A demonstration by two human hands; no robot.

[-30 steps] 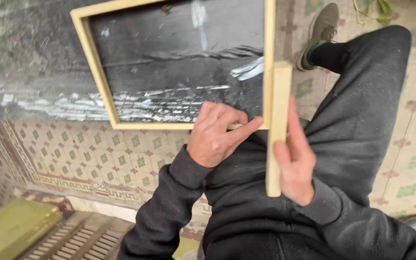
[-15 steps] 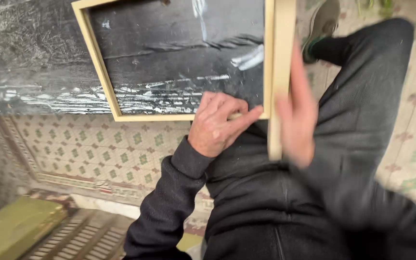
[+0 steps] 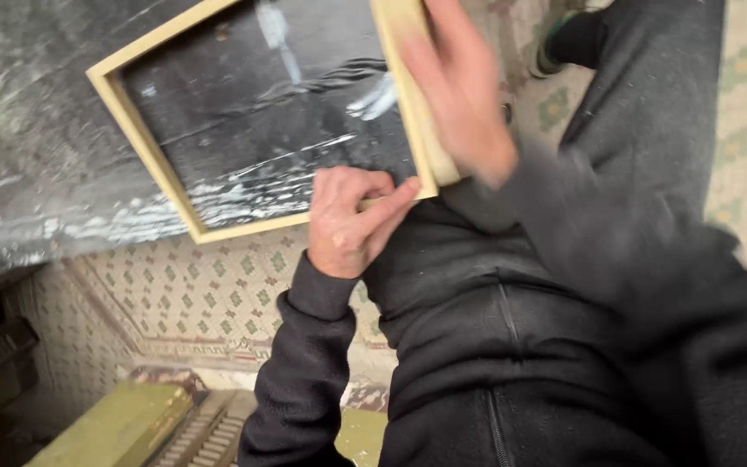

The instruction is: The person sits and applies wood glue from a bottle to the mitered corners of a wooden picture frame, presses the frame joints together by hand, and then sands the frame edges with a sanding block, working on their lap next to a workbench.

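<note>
A light wooden frame [image 3: 144, 143] lies on a black, shiny plastic sheet [image 3: 252, 130] that shows through it. My left hand [image 3: 349, 220] pinches the frame's near rail close to its right corner, thumb and fingers closed on the wood. My right hand [image 3: 460, 95] is blurred with motion. It lies along the frame's right side and presses a short wooden strip [image 3: 441, 164] against that rail. My dark sleeves and sweatshirt [image 3: 512, 346] fill the lower right.
The black plastic sheet [image 3: 36, 147] covers the surface at left. Patterned floor tiles [image 3: 209, 298] lie below the frame. An olive green slatted object [image 3: 123, 424] sits at the bottom left. My leg and shoe [image 3: 564, 43] stretch to the upper right.
My right hand has slid with the wooden strip farther along the frame's right rail, away from me. The frame now looks tilted. My left hand keeps its grip at the corner.
</note>
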